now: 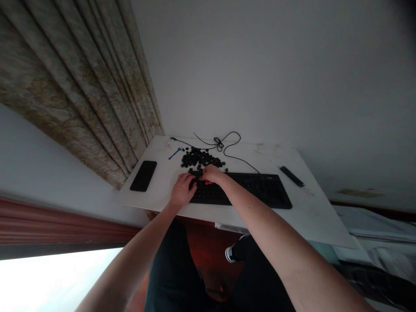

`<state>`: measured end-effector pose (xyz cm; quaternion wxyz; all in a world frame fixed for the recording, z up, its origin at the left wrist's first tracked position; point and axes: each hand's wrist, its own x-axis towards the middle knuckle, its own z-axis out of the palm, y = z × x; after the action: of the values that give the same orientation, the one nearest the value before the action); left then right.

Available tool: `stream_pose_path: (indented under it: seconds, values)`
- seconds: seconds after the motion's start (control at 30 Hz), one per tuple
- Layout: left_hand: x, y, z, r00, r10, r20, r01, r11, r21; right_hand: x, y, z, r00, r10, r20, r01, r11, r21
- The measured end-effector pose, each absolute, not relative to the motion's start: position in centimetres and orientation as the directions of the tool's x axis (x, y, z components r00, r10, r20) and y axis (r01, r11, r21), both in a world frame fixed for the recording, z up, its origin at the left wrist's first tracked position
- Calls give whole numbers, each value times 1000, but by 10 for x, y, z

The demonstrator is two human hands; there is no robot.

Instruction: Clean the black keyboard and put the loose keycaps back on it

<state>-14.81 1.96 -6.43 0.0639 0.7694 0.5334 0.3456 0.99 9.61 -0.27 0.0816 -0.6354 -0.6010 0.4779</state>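
A black keyboard lies along the front of the white table, and many of its keys look bare at the left. My left hand is closed around the keyboard's left end, fingers bent over its far corner and thumb on top. Beside it, my right hand is over the upper left of the keyboard with fingertips pinched together. Whatever small piece is between those fingertips is too dark and small to make out. Just behind both hands spreads a pile of loose black keycaps.
A blue stick-like tool lies left of the pile. On the table's left side is a black phone. A black cable loops along the wall. A dark narrow strip lies at the right. A patterned curtain hangs at the left.
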Motion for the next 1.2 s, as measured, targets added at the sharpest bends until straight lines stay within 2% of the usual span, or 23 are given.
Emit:
stream_pose_path:
  seconds: [0.1,0.2,0.27,0.33,0.43,0.53,0.63,0.87,1.0,1.2]
  values:
    - [-151,21,-66,195,862,468,771,-430,470,23,90,-6,-242,876,-416,528,-241,-814]
    - [-151,22,-67,209,860,466,768,-439,466,49,85,-15,-148,963,-225,417,-145,-897]
    - [-151,22,-67,225,860,457,776,-442,451,69,83,-22,-24,994,-110,451,-87,-888]
    - [-150,21,-66,239,865,441,790,-437,430,87,82,-29,28,998,-52,503,-59,-862]
    - [-148,19,-64,249,872,422,804,-429,412,104,82,-33,34,999,-7,590,-26,-807]
    - [-149,19,-63,239,875,421,785,-430,446,103,88,-31,34,998,45,698,9,-716]
    - [-152,20,-63,180,881,437,736,-415,535,89,101,-26,-6,998,60,786,42,-617]
    - [-158,25,-64,-101,901,423,623,-274,732,47,132,-19,-114,993,-20,896,94,-433]
    - [-158,27,-65,-109,913,394,593,-258,762,34,142,-19,-169,984,-53,929,141,-343]
    - [-159,29,-68,-103,925,365,585,-241,774,33,152,-18,-247,966,-78,928,213,-306]
